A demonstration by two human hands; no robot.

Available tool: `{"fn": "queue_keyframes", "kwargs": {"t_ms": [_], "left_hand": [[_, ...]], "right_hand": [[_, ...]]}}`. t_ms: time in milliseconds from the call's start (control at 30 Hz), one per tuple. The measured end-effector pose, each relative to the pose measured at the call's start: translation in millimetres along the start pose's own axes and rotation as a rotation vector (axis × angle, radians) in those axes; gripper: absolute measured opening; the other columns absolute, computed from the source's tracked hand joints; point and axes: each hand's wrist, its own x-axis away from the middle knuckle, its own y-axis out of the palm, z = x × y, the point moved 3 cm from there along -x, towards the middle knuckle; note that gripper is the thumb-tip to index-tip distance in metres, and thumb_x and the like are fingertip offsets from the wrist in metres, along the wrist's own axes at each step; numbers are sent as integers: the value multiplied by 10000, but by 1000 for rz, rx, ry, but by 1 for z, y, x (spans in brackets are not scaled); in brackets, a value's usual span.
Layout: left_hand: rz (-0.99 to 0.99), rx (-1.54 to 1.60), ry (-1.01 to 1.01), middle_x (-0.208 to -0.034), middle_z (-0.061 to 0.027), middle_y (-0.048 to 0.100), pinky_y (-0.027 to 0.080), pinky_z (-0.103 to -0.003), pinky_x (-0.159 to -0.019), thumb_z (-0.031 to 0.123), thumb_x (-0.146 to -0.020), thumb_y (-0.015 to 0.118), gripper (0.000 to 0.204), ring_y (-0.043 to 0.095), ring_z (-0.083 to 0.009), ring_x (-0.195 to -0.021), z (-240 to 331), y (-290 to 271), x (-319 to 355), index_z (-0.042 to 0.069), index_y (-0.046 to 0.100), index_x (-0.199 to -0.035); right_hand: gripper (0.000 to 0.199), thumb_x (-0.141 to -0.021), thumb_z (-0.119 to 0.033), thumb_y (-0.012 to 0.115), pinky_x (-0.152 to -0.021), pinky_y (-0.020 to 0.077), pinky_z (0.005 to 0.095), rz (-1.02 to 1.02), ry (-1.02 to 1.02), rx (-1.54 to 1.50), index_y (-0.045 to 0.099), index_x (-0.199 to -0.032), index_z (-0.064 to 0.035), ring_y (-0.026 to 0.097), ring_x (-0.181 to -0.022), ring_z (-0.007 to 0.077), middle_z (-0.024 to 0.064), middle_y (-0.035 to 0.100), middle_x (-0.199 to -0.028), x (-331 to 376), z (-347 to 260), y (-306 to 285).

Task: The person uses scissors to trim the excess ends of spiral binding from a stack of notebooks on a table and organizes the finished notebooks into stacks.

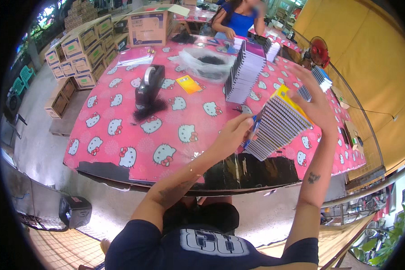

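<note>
Apparently steadying a yellow-topped stack of spiral notebooks (280,128) near the pink table's (180,155) front edge. Left hand (235,131) narrowed at its blue left side, hold uncertain; right hand (314,107) blurred by its top, grip unreadable. Uneven pressure could slide upper copies off.

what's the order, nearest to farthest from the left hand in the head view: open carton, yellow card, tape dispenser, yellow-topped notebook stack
1. Yellow-topped notebook stack: just right of the left hand
2. Yellow card: ahead, to the left
3. Tape dispenser: farther left, past the card
4. Open carton: far off, ahead and left
</note>
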Motion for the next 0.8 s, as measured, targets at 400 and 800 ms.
{"fn": "queue_keyframes", "kwargs": {"t_ms": [400,800], "left_hand": [[86,202,-70,-974,-106,670,566,-360,-749,350,-1018,447,377,685,-214,-820,0,26,-24,41,544,-1209],[79,74,3,-922,-74,662,545,-300,-718,274,-1012,459,372,662,-176,-763,-7,17,-20,32,565,-1274]], "right_hand": [[614,-799,-398,704,-1124,294,455,-386,78,-26,547,-1353,-185,342,-1388,380,207,381,-1489,9,47,35],[610,-730,-367,717,-1065,387,430,-320,31,59,576,-1295,-185,462,-1301,356,166,442,-1449,11,48,40]]}}
